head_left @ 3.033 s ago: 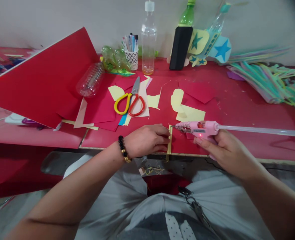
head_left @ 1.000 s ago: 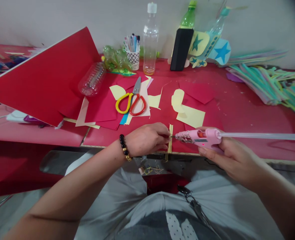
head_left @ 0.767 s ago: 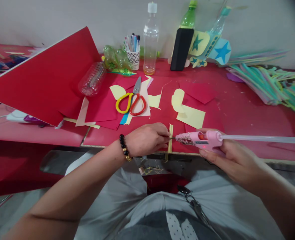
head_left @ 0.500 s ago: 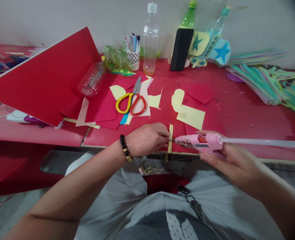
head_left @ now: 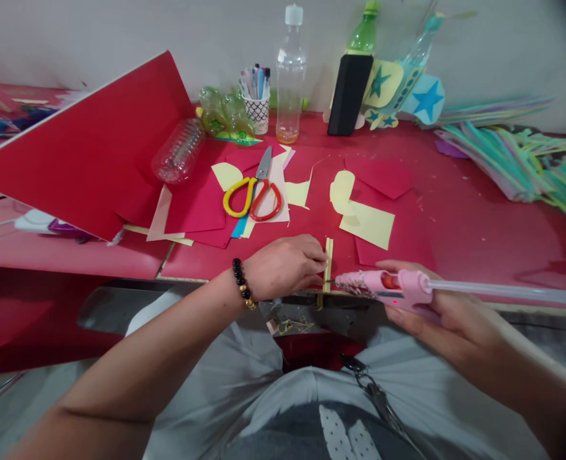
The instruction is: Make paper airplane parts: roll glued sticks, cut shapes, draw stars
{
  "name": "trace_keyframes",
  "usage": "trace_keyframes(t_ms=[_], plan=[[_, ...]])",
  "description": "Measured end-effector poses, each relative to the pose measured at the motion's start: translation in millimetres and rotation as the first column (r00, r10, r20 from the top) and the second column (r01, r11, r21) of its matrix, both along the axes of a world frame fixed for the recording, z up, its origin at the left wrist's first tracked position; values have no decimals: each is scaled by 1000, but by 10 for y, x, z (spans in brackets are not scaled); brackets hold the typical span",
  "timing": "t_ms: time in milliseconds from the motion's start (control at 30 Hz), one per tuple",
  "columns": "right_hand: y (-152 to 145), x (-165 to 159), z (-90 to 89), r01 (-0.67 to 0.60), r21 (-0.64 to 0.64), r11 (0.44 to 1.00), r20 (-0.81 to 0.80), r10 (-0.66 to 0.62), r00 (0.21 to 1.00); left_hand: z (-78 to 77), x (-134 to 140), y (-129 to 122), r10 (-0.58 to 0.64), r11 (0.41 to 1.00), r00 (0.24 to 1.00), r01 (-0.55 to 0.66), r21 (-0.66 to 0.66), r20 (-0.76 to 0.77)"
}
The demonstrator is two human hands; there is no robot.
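Note:
A narrow, creased yellow paper strip [head_left: 328, 266] lies upright in view at the table's front edge. My left hand [head_left: 292, 265], with a beaded bracelet on its wrist, has its curled fingers closed at the strip's left edge. In my right hand [head_left: 436, 319] is a pink hot glue gun [head_left: 391, 285], a red light lit on its side and a long clear glue stick running out of its back. The gun's nozzle touches or nearly touches the lower part of the strip. Beyond my left hand, scissors [head_left: 259, 191] with one yellow and one red handle rest on paper.
Yellow paper pieces [head_left: 369, 223] and red sheets [head_left: 197, 207] lie about the table. A red board [head_left: 96, 140] leans at left beside a clear bottle piece [head_left: 178, 153]. Behind stand a pen cup [head_left: 257, 114], a clear bottle [head_left: 290, 83] and a black box-like object [head_left: 350, 96]. Pastel strips [head_left: 508, 166] spread at right.
The glue gun has moved down along the strip, towards the table's front edge, its rear tilting lower. My left hand stays almost where it was.

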State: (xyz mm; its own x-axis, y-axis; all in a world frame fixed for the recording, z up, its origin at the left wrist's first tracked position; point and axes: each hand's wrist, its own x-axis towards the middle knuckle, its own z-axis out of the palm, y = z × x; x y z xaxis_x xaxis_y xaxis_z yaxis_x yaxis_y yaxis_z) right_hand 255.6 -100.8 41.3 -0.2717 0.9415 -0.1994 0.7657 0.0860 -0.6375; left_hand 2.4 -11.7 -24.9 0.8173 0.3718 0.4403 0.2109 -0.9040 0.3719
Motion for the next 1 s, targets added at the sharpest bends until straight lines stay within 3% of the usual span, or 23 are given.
trace_keyframes(t_ms=[100, 333, 467, 767, 900, 1000], plan=[[-22, 21, -14, -67, -50, 997, 49, 70, 996, 0, 0, -4, 8, 1000, 1000, -8, -7, -7], [-73, -9, 10, -68, 1, 998, 65, 68, 996, -19, -8, 6, -8, 1000, 1000, 8, 3, 2], [-98, 7, -11, -99, 15, 995, 38, 99, 994, -15, -7, 9, -1, 1000, 1000, 1, 18, -3], [-164, 90, -130, -46, -72, 996, -68, 42, 997, -19, -1, 2, 6, 998, 1000, -5, 59, -14], [-191, 156, -167, -12, -222, 975, -177, -29, 984, -21, 2, -2, 24, 998, 999, -22, 55, -30], [-233, 219, -190, 115, -310, 944, -259, -200, 945, -5, -4, -10, 35, 998, 998, -32, 50, -55]])
